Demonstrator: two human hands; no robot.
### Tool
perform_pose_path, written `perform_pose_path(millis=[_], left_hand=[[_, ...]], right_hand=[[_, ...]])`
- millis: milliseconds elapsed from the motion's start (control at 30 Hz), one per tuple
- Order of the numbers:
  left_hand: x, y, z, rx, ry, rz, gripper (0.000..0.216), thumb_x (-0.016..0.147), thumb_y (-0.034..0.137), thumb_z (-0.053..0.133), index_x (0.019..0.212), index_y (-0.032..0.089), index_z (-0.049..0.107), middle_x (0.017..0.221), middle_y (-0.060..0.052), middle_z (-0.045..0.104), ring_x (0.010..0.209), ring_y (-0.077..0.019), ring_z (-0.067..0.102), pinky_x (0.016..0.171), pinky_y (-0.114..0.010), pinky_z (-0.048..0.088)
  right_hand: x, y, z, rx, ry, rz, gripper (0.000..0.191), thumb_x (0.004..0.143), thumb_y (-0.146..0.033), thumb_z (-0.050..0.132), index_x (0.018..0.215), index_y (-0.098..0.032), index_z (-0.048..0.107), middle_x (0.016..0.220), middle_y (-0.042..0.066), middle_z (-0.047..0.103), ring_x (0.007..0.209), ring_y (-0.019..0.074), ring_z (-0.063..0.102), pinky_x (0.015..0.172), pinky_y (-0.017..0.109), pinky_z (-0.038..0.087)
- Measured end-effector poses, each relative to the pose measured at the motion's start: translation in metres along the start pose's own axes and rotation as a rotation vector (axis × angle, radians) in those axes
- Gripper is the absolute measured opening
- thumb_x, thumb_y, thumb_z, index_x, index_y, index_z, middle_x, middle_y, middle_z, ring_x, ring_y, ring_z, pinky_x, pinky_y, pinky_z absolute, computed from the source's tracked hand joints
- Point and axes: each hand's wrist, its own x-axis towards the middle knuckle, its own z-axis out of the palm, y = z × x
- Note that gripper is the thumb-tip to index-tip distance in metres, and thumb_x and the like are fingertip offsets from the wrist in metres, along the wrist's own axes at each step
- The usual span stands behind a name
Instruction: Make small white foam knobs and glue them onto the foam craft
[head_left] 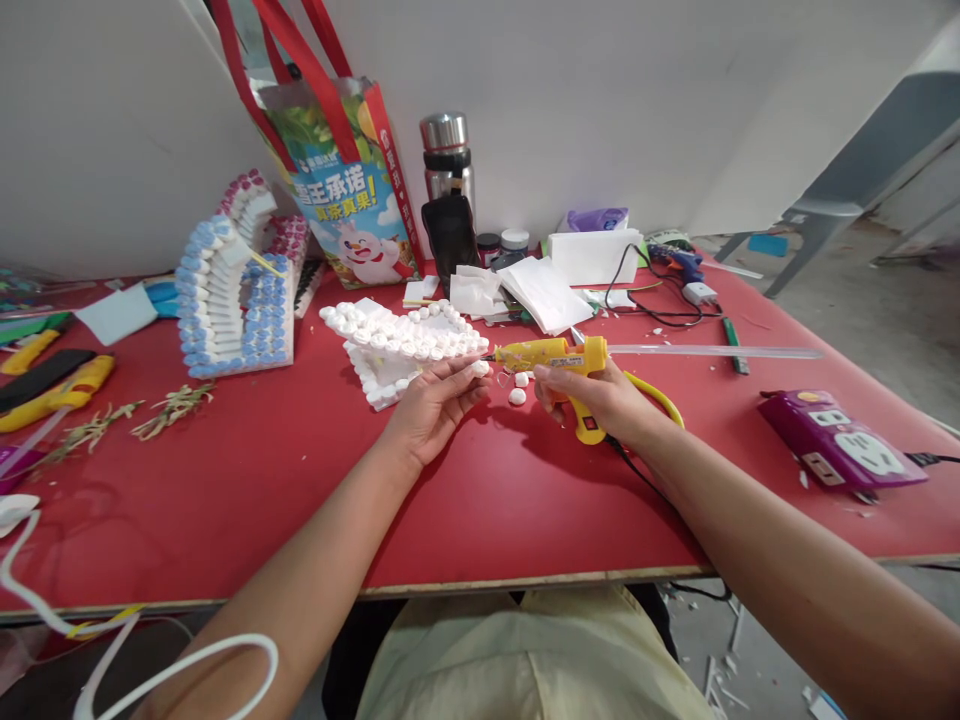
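Observation:
My right hand [585, 392] is wrapped round the handle of a yellow hot glue gun [536, 354], a long clear glue stick [712, 351] reaching out of its back. The nozzle points left, right at a small white ball-like piece [481, 369] pinched in the fingertips of my left hand [441, 402]. Whether nozzle and piece touch, I cannot tell. Just behind my left hand stands a white model [405, 335] edged with rows of similar rounded pieces. Two loose white pieces [517, 397] lie on the red table below the nozzle.
A blue, white and pink model [232, 300] stands at the left, with pliers [67, 385] beyond it. A shopping bag [352, 200] and a steel flask [448, 160] stand behind. White papers [547, 292] lie at the back; a purple power strip [844, 440] sits right. A white cable [45, 600] loops near my left forearm.

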Motion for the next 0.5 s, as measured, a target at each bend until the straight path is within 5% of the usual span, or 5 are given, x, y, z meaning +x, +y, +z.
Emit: perform_pose_path(millis=[500], left_hand=[[0.0010, 0.0009, 0.0011, -0.043, 0.010, -0.008, 0.013, 0.080, 0.005, 0.075, 0.092, 0.009, 0.076, 0.085, -0.007, 0.075, 0.075, -0.0115, 0.072, 0.075, -0.020, 0.062]], right_hand=[[0.0011, 0.0005, 0.0020, -0.012, -0.033, 0.002, 0.052, 0.092, -0.053, 0.067, 0.054, -0.021, 0.051, 0.050, -0.001, 0.052, 0.047, 0.0131, 0.052, 0.054, 0.032, 0.041]])
